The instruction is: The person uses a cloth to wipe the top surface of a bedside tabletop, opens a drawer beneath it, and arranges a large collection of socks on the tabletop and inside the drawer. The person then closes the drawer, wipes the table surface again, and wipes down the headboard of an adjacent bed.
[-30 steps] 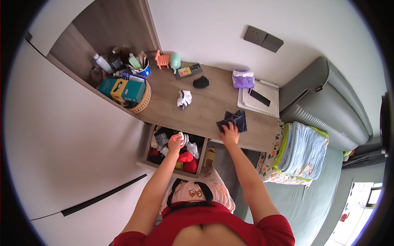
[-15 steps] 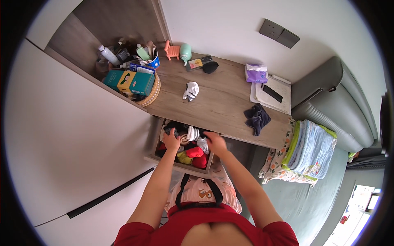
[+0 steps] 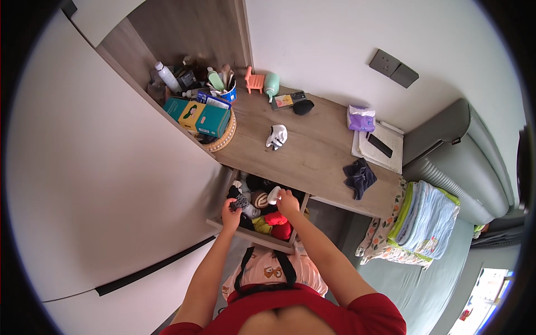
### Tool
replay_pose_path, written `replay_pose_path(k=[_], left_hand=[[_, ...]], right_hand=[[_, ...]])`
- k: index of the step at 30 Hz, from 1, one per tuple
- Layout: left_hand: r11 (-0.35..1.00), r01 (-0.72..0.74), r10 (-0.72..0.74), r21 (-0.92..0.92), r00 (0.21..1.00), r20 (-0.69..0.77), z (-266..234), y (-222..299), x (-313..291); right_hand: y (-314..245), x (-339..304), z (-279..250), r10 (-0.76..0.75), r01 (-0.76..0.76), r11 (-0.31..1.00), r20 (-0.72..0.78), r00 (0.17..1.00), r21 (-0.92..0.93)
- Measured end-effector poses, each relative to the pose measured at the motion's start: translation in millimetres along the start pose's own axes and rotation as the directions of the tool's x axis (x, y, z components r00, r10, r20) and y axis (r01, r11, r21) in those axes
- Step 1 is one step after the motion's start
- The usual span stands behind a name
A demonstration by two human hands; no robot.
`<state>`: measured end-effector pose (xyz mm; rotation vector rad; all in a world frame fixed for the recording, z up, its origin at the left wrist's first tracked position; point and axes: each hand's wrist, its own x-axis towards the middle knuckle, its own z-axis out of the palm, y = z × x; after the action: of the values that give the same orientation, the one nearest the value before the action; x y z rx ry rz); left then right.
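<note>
- Currently, the right hand (image 3: 288, 204) is holding a small white bundle (image 3: 273, 195) over the open drawer (image 3: 255, 238); its fingers are closing on the bundle's right side with almost no gap.
- At the drawer's left side, the left hand (image 3: 230, 215) is gripping a dark patterned bundle (image 3: 238, 197), its fingers curling partway round the near edge.
- Both bundles are looking like light, soft fabric, probably yielding under pressure, hardly slippery and not fragile; gentle pinching around the thick middle is likely keeping each roll together better than tugging a loose edge.
- The white bundle's long axis is slanting from upper right to lower left, its lower-left end pointing away from the fingers.
- The dark bundle is slanting from upper left to lower right, though the hand is hiding its near end.
</note>
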<state>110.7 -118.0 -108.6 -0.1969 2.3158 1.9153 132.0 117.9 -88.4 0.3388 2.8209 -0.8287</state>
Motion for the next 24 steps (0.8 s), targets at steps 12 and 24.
replay_pose_path(k=[12, 24], left_hand=[[0.871, -0.026, 0.187, -0.49, 0.94, 0.284, 156.9, 156.2, 76.7], [0.312, -0.034, 0.074, 0.95, 0.997, 0.012, 26.5, 46.0, 28.2]], right_hand=[[5.9, 26.9, -108.3, 0.236, 0.108, 0.701, -0.372, 0.898, 0.705], [-31.9, 9.2, -26.8, 0.083, -0.081, 0.997, 0.143, 0.986, -0.016]])
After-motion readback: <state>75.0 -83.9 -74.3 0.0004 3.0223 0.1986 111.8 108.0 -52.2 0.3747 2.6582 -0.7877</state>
